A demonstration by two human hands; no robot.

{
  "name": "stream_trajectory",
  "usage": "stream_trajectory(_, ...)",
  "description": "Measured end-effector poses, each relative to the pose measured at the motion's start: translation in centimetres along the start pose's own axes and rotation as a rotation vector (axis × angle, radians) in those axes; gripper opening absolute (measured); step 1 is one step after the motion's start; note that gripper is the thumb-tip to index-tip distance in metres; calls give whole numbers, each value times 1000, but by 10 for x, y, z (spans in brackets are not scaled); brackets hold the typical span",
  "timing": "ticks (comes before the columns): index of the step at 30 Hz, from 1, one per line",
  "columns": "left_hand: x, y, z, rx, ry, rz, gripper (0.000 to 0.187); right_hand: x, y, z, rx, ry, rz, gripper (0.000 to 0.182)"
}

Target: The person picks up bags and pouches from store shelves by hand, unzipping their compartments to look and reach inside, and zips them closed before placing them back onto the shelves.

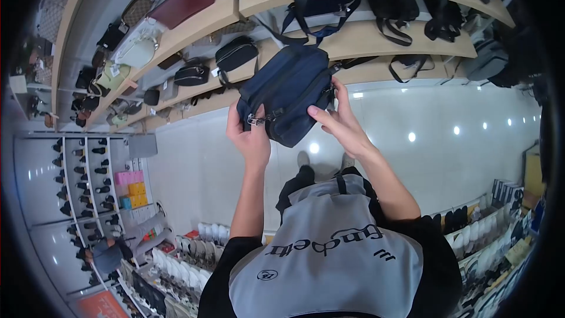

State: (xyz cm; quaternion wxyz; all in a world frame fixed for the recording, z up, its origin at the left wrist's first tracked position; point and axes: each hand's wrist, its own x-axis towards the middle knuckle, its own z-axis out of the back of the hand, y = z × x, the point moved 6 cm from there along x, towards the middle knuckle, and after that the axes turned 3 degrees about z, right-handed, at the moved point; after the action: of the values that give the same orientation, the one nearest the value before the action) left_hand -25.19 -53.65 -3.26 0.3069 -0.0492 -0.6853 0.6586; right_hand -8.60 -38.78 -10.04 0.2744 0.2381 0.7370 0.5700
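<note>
A dark navy shoulder bag (288,91) is held up between both my hands, tilted, in front of the shelves. My left hand (249,132) grips its lower left side, the thumb on the front close to a metal zipper pull (255,121). Around the right side my right hand (341,119) is closed, its thumb pressing on the front and the fingers partly hidden behind. A dark strap (301,6) runs from the bag up toward the upper shelf. Beyond the bag, a small black bag (236,53) stands on a lower shelf.
Wooden shelves (359,38) carry many bags, among them a burgundy pouch (183,6) and a pale green bag (113,76). Shoe racks (88,182) line the left wall. A person (112,253) is at the lower left near rows of white shoes (176,268). Glossy floor (394,123) lies below.
</note>
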Motion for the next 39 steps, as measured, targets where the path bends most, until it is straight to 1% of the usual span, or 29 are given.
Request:
stream_trajectory(2,-4,2,-4,-49,18,0,21,-1,-14,2,-130,-124,94,107)
stream_trajectory(5,-1,8,0,-145,31,17,24,-22,28,-18,246,-46,-118,102)
stream_trajectory(8,0,24,14,-276,54,84,28,-18,-1,-31,363,-56,-74,95)
stream_trajectory(11,-3,32,27,-342,101,154,36,-20,-6,-51,290,-175,-76,91)
stream_trajectory(12,-6,31,33,-352,116,175,39,-21,-8,-58,293,-186,-82,90)
stream_trajectory(13,-6,16,33,-201,209,128,61,-22,-9,-64,295,-199,-85,89)
stream_trajectory(14,-8,0,34,-179,229,101,68,-23,-10,-68,298,-214,-85,89)
stream_trajectory(16,-14,-22,31,-137,275,46,82,-26,1,-74,175,-238,0,87)
stream_trajectory(17,-14,-17,34,-129,257,80,92,-28,5,-77,116,-249,39,86)
stream_trajectory(20,-10,2,46,-89,141,93,86,-28,6,-83,-45,-185,141,86)
stream_trajectory(21,-8,3,48,-87,58,38,74,-27,5,-87,-33,-150,130,86)
stream_trajectory(23,-7,2,55,1,-39,-50,64,-26,2,-90,-11,-88,106,86)
stream_trajectory(25,-8,-3,57,61,-119,-143,54,-29,7,-97,-60,-79,110,85)
stream_trajectory(28,-7,-11,59,62,-152,-128,54,-26,-2,-98,-85,-70,137,86)
stream_trajectory(29,-7,-10,59,61,-145,-124,54,-25,-6,-98,-87,-67,152,88)
stream_trajectory(32,-5,-7,61,60,-118,-107,55,-30,-2,-100,-51,-81,67,83)
stream_trajectory(34,-5,-5,61,61,-90,-78,57,-34,6,-103,39,-88,21,81)
stream_trajectory(35,-3,-1,59,3,-47,-29,60,-35,8,-104,84,-91,-1,80)
stream_trajectory(37,0,10,55,-112,28,69,65,-31,6,-99,86,-177,-76,77)
stream_trajectory(38,-1,13,53,-114,83,95,68,-30,5,-96,84,-217,-113,76)
stream_trajectory(39,-3,14,51,-117,139,118,70,-28,5,-94,-9,-195,-128,77)
